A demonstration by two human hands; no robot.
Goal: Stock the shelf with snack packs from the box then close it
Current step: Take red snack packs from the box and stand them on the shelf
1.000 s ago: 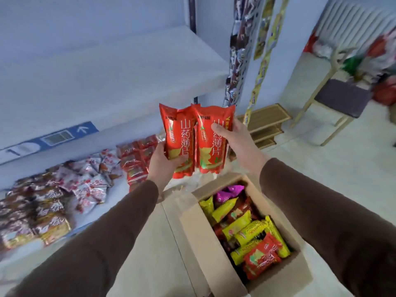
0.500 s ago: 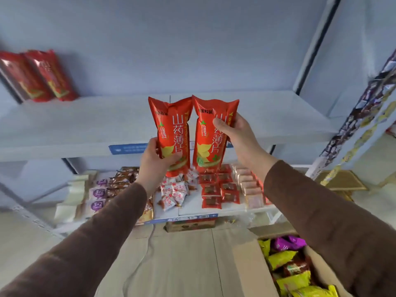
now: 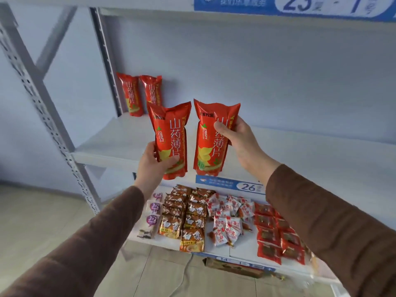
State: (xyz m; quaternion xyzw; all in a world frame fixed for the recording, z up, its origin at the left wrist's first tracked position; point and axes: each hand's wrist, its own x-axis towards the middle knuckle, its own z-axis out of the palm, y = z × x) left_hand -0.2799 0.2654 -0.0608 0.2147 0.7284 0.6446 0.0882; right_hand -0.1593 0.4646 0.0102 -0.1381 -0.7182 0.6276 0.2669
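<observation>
My left hand (image 3: 153, 162) grips the lower end of a tall red snack pack (image 3: 170, 133), held upright. A second red snack pack (image 3: 209, 138) is upright in my right hand (image 3: 237, 140), which grips it near its upper half. Both packs hover in front of the white middle shelf (image 3: 111, 144), a small gap between them. Two matching red packs (image 3: 140, 94) stand at the shelf's back left corner against the wall. The box is out of view.
The lower shelf (image 3: 244, 249) holds rows of small packs: brown and orange ones (image 3: 190, 217), white and red ones (image 3: 227, 219), red ones (image 3: 276, 230). A grey perforated upright (image 3: 42, 99) stands at left. Blue price labels (image 3: 231, 185) line the shelf edges. A cardboard box (image 3: 233, 267) sits underneath.
The view has swung left and closer to the shelf. Both packs have come apart slightly and moved toward the two packs standing at the back left. The box has left the view.
</observation>
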